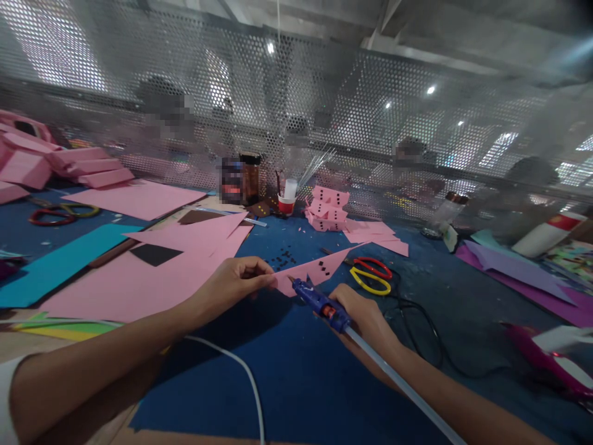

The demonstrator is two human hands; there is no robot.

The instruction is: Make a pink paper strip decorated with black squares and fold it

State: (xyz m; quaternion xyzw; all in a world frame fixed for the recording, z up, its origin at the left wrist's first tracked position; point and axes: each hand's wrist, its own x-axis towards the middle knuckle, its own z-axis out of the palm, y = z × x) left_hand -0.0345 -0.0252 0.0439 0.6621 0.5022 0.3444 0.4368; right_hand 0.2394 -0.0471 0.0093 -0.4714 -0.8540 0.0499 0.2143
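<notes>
Pinching pink strip [311, 269] near centre in left hand's [245, 278] closed fingertips | wrapping right hand [360, 307] round glue gun [315, 300], by bare-looking left end | already carrying black squares [321, 264] rightward, loose squares [286, 254] beyond apparently unplaced

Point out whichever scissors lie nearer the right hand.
The scissors with the bright yellow loop, just beyond the right hand; the other pair lies far left, beyond the turquoise strip.
</notes>
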